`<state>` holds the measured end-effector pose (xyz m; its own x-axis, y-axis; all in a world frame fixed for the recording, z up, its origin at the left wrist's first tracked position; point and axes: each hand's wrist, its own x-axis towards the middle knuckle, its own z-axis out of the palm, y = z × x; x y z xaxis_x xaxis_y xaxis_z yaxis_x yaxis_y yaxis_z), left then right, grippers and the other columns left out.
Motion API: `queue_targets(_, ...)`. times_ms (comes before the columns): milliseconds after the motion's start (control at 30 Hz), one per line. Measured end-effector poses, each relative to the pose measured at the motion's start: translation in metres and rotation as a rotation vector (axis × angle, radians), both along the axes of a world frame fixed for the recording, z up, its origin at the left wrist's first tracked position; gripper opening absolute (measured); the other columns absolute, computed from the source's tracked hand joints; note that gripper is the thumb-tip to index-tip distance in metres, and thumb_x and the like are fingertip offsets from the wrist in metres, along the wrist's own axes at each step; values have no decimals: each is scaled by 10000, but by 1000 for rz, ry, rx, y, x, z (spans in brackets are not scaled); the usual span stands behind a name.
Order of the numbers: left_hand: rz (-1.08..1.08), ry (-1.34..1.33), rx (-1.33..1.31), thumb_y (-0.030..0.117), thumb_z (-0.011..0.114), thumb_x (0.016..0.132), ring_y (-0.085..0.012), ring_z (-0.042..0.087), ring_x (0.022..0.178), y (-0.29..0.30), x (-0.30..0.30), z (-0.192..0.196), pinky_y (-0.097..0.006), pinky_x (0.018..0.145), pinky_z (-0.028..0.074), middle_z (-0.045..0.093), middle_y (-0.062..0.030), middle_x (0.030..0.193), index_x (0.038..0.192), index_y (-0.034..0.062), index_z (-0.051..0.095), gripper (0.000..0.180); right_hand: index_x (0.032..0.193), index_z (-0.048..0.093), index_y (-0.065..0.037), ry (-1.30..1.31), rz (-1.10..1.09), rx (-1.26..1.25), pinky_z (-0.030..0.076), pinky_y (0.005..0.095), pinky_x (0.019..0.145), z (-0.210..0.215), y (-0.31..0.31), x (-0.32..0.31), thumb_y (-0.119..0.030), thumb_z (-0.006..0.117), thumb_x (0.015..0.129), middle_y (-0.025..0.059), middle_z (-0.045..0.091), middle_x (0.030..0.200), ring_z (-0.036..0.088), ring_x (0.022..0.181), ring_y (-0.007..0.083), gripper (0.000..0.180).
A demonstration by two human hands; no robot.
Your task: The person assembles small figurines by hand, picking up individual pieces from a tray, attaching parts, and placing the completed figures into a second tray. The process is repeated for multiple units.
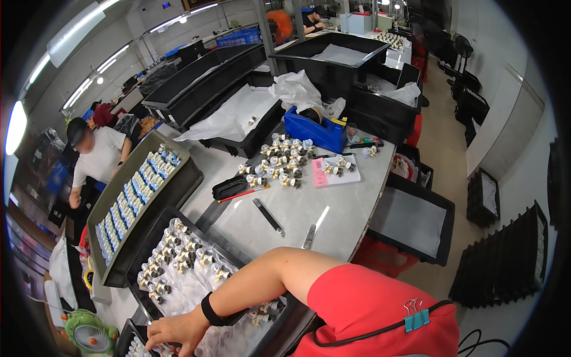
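My right hand (pixel 181 330), a black band around its wrist, reaches down over a small dark bin (pixel 126 334) at the lower left edge. Its fingers are bent down among small white-capped parts (pixel 138 347) there; whatever they grip is hidden. My left hand is out of the picture. Under my forearm lies a black tray (pixel 229 253) lined with white film, with rows of small fittings (pixel 185 259) that have pale round caps, brass-coloured bodies and dark ends. More such fittings (pixel 279 163) stand grouped on the grey table.
A grey-green tray (pixel 189 184) of blue-and-white parts stands at left, by a person in a white shirt (pixel 98 152). On the table are a blue tape dispenser (pixel 315 132), a black cutter knife (pixel 269 217), a red pen (pixel 244 193) and a pink-and-white pad (pixel 336 178). A green fan (pixel 89 333) sits lower left.
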<state>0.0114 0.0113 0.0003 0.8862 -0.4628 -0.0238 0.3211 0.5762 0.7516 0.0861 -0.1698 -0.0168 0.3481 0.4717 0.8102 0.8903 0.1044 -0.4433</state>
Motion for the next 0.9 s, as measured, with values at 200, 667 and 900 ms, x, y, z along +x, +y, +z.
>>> queue_targets(200, 125, -37, 142, 258, 481, 952, -258, 550, 1071, 1, -8, 3, -393, 957, 427, 565, -138, 1196, 1250, 14, 476, 385, 1102, 545, -62, 32, 32, 81, 404, 380, 847, -13, 19, 1, -329, 811, 527, 123, 543, 1019, 495, 985, 314, 688)
queue_targets(667, 439, -185, 524, 38, 607, 857, -81, 559, 863, -19, -13, -5, -207, 678, 474, 522, -50, 982, 1027, 27, 473, 217, 1270, 451, -39, -16, -140, -273, 442, 390, 859, 4, 1, -17, -181, 764, 646, 151, 517, 1112, 527, 982, 321, 712)
queue_targets(900, 413, -144, 508, 43, 606, 854, -117, 542, 986, -24, -14, -12, -245, 829, 446, 488, -54, 1047, 1050, 27, 455, 247, 1318, 385, -22, 302, -167, -421, 465, 351, 783, 3, -6, -29, -132, 720, 667, 159, 529, 1066, 548, 887, 278, 740)
